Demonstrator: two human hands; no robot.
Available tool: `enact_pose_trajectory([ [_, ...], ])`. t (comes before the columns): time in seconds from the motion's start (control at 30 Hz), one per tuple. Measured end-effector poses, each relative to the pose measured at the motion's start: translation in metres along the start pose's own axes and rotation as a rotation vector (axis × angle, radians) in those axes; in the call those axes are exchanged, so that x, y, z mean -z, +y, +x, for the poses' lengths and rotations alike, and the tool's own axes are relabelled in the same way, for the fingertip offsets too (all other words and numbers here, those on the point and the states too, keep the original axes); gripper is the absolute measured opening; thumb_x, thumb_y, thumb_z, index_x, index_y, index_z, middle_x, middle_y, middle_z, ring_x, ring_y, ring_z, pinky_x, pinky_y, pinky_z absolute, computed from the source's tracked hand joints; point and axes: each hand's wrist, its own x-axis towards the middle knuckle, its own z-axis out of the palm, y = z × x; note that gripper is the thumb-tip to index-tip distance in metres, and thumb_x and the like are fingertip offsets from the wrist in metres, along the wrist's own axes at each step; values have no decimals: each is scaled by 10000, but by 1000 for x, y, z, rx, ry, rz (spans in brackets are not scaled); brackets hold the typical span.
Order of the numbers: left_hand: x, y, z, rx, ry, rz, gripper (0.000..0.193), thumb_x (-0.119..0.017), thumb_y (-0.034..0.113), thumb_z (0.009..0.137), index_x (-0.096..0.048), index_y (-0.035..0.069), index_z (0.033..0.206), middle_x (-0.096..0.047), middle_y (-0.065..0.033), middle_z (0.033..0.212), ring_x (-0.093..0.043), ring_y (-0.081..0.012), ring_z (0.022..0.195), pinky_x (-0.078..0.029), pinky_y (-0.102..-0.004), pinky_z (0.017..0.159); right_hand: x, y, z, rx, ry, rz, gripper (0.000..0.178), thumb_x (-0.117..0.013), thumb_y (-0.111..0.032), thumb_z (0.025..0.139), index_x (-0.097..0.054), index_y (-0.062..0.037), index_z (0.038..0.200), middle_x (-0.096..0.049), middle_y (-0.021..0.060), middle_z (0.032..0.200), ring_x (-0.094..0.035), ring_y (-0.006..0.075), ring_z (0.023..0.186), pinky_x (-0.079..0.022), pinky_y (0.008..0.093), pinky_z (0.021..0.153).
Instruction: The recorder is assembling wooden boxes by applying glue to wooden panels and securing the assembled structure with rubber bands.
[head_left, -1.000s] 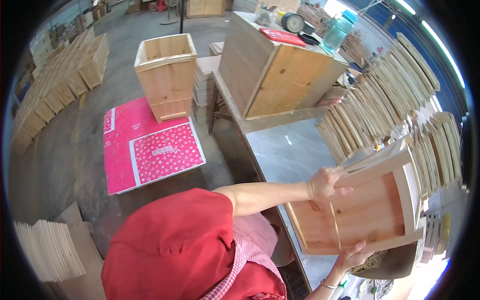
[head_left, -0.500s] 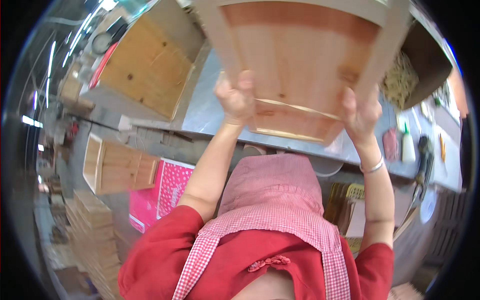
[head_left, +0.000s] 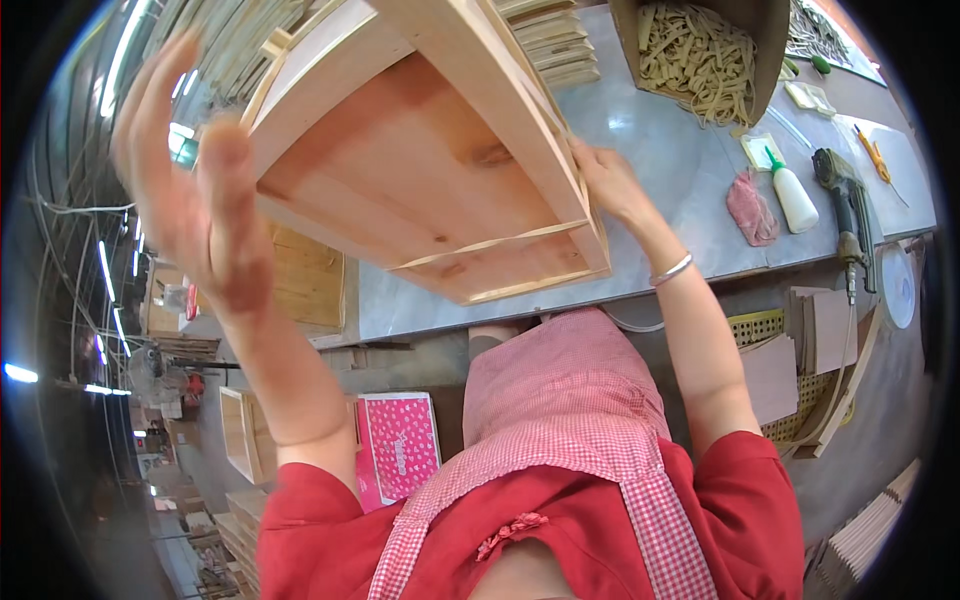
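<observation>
Fingers (head_left: 590, 158) of the right hand (head_left: 614, 187) lie along the side of a tilted wooden box (head_left: 370, 150), presumably steadying it over the desk (head_left: 650, 125); their tips are hidden, so I cannot tell whether they pinch. Below and left of them, a thin band (head_left: 490, 244) crosses the box, probably keeping its boards together. Beyond them sits a carton (head_left: 775, 40) of loose bands; to their right, a pink cloth (head_left: 752, 210), squeeze bottle (head_left: 795, 200) and gun-shaped tool (head_left: 848, 205) seem placed for easy reach. The left hand (head_left: 205, 225), blurred, is raised beside the box, fingers spread, thumb apart; the right forearm slants upward.
</observation>
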Motion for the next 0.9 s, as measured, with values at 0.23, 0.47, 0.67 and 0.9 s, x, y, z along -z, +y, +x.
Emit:
enact_pose_trajectory([
  [0.23,-42,46,77,847,-575,-373,248,-628,200,981,-630,26,1157,-524,58,824,-439,-8,711,-341,-176,670,-1,5,21,130,119,-41,420,-498,-321,914,-666,59,859,-671,281,848,-671,445,839,-515,481,759],
  [0.47,-49,38,60,707,-580,-560,199,-614,164,969,-638,-11,1060,-556,10,798,-456,-32,695,-391,-206,659,19,-76,88,558,426,-30,318,-527,-216,910,-604,55,763,-592,253,686,-541,368,581,-451,460,601],
  [0.67,-44,-2,44,463,-536,-558,191,-504,190,1014,-624,64,1093,-637,-96,1292,-537,-182,1246,-335,-331,1107,33,-49,5,446,126,-136,282,-542,-199,934,-586,44,797,-589,241,723,-547,341,624,-445,422,613],
  [0.9,9,-15,45,1885,818,-2484,188,-501,164,1017,-636,68,1105,-646,-128,1282,-542,-184,1242,-342,-324,1112,166,71,-41,235,546,-1045,236,-612,-221,919,-668,-84,1103,-670,120,1069,-638,348,984,-502,448,856],
])
